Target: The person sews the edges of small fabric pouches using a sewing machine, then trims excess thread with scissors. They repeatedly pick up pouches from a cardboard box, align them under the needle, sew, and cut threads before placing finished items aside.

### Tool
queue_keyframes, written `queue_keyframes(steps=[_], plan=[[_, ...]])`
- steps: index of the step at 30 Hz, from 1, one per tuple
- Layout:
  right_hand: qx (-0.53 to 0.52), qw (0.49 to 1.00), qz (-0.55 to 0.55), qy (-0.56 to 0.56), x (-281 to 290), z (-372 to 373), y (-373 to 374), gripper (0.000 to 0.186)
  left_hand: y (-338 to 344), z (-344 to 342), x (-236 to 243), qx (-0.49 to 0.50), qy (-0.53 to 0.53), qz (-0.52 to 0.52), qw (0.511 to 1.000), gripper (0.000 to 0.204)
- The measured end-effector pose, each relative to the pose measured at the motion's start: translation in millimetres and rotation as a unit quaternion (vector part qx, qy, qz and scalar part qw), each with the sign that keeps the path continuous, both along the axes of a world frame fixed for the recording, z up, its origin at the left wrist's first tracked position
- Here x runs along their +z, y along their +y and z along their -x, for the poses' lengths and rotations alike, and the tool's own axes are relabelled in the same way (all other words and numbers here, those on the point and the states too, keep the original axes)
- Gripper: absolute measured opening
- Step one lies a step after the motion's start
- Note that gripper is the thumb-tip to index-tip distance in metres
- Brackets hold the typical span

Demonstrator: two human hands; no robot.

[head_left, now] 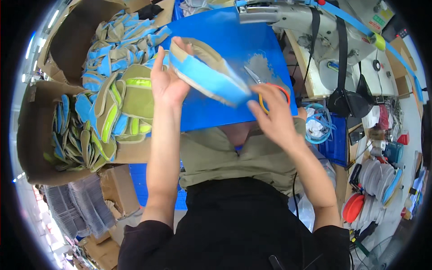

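A looped fabric band (pixel 209 76), light blue outside and tan inside, is held above the blue work surface (pixel 211 28). My left hand (pixel 170 81) holds its left end, palm turned up, with the fingers partly hidden inside the loop. At the band's blurred right end, the thumb and forefinger of my right hand (pixel 276 114) close on the tip. Scissors (pixel 253 75) with orange and yellow handles lie under my right hand, which partly covers the handles; their blades point toward the upper left.
Blue and tan fabric pieces (pixel 121 42) pile up at the left, beside green and yellow padded pieces (pixel 140 96). A cardboard box (pixel 33 135) holds more. On the right stand a sewing machine (pixel 297 20), a roll of blue tubing (pixel 318 123) and several spools (pixel 378 177).
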State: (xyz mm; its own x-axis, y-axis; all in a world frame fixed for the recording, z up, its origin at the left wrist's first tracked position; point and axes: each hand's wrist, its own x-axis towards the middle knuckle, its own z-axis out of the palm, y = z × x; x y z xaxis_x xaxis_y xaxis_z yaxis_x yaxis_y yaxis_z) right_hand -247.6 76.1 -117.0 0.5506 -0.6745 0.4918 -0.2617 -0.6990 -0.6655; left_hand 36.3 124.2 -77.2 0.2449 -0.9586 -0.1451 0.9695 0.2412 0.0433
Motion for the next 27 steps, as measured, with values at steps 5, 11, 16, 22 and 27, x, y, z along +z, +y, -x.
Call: queue_keyframes(steps=[5,11,16,22,27], plan=[[-0.063,0.957,-0.065,0.276,-39.6,51.4,-40.1,0.058,-27.8,36.3,2.8,-0.015,-0.100,0.121,0.988,0.043],[-0.043,0.905,-0.295,0.303,-15.9,37.1,-47.7,0.091,-108.2,56.6,8.0,0.218,-0.558,-0.052,0.799,0.037],[0.072,0.785,-0.608,-0.098,53.4,45.9,-22.2,0.087,-137.2,63.6,9.3,0.281,-0.630,-0.003,0.724,0.027],[0.157,0.771,-0.588,-0.187,143.7,6.1,-37.3,0.088,-143.3,61.9,9.3,0.254,-0.581,-0.017,0.773,0.021],[0.180,0.740,-0.620,-0.190,155.2,-4.3,-55.1,0.090,-139.7,58.0,14.9,0.198,-0.605,-0.025,0.771,0.014]])
